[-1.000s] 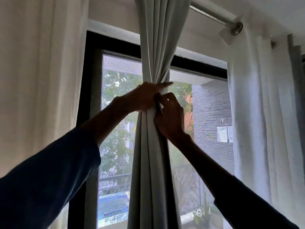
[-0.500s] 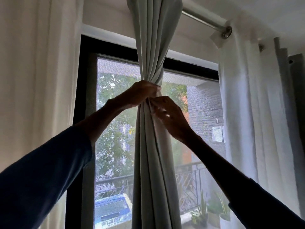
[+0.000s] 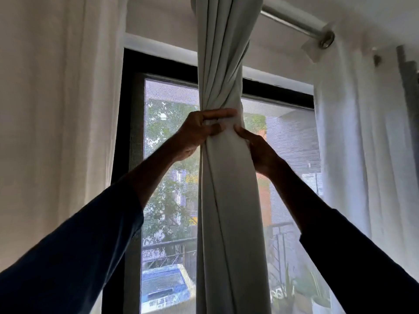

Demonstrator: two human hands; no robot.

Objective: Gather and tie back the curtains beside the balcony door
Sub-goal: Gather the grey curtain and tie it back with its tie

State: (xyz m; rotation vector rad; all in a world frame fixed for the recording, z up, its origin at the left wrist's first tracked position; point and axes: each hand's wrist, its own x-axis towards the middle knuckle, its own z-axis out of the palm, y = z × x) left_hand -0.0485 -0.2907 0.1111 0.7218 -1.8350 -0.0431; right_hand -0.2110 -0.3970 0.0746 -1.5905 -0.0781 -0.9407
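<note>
Fingers (image 3: 218, 113) of left hand (image 3: 199, 134): clamped round the gathered curtain (image 3: 229, 189) from its left side, index finger laid across the front.
Fingers of right hand (image 3: 257, 149): closed on the same bundle at its right flank; thumb on the front face, the rest hidden behind cloth.
Curtain position: hangs from the curtain rod (image 3: 292, 18) in front of the balcony door (image 3: 128, 114), pinched to a waist at hand height.
Change, right hand: half a second ago it worked at the front centre of the bundle; it now sits on the right edge.
Change, cloth: a smooth outer layer now wraps the bundle below the hands, where separate folds showed before.
Count, hands: two, both on the bundle.
Count, curtains: four. One gathered, one cream curtain (image 3: 56, 109) at left, one sheer white curtain (image 3: 353, 155) at right, one grey curtain (image 3: 408, 87) at far right.
Count, rods: one.
</note>
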